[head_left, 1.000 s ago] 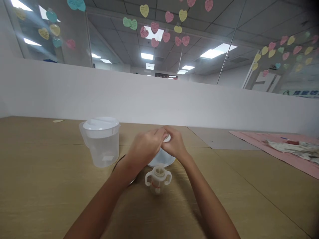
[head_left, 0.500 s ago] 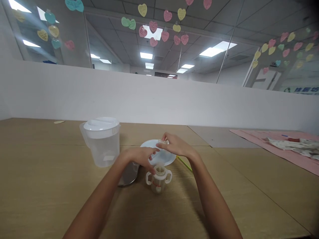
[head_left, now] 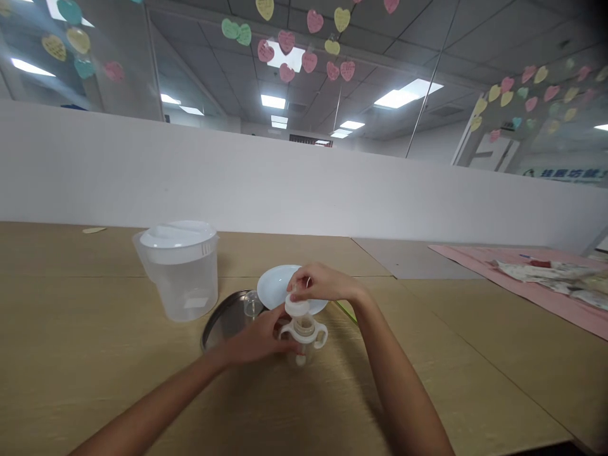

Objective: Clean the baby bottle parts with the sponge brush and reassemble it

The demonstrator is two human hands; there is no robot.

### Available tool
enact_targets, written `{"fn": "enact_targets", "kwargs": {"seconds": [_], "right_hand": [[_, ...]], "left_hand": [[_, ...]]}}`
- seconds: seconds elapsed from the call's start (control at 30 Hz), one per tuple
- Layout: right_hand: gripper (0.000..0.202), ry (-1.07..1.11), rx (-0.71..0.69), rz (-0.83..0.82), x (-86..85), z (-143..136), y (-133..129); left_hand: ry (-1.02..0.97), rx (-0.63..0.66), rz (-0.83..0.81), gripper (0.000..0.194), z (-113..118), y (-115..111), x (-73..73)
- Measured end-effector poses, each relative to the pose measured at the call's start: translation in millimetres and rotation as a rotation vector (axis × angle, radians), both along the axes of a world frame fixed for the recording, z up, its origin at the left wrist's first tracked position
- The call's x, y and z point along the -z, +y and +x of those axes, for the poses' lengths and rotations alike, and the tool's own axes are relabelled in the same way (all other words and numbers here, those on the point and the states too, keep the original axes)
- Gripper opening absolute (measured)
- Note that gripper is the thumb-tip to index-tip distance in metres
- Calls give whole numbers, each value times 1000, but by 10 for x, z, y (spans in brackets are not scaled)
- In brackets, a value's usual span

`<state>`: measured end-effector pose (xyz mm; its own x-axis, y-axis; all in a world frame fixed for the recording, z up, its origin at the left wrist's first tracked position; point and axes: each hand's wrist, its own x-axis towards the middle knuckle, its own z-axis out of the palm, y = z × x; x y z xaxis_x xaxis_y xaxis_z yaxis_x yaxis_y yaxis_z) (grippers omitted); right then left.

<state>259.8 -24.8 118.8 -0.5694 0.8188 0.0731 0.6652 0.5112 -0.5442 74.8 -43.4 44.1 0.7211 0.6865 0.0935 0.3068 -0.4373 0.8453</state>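
Note:
A clear baby bottle point(head_left: 304, 327) with two white handles stands upright on the table, its mouth uncovered. My left hand point(head_left: 266, 335) is closed around its left side, the fingers at the left handle and body. Just above and slightly left of the bottle's mouth, my right hand point(head_left: 323, 282) pinches a white bottle top point(head_left: 296, 306) between thumb and fingers. The upper part of that top is partly hidden by the fingers. Behind my hands lies a white plate point(head_left: 272, 289). A round metal tray point(head_left: 223, 322) with a small clear cup point(head_left: 253, 304) on it is left of the bottle.
A translucent lidded pitcher point(head_left: 185, 278) stands at the left. A thin green-yellow stick-like thing point(head_left: 346, 311) lies right of the plate. At the far right, a pink cloth point(head_left: 475, 259) holds crumpled fabric. A white low wall point(head_left: 285, 190) runs behind the table.
My left hand has come down from above the bottle to grip its left side. My right hand has brought the white top from over the plate to the bottle's mouth.

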Motion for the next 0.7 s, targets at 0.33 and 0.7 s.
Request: {"fn": "enact_targets", "kwargs": {"seconds": [0.33, 0.7], "right_hand": [[21, -99, -70, -74, -37, 110, -58], [34, -127, -164, -58, -7, -24, -142]], "left_hand": [[-233, -220, 37, 72, 97, -194, 514], [-245, -279, 141, 72, 92, -243, 547]]}}
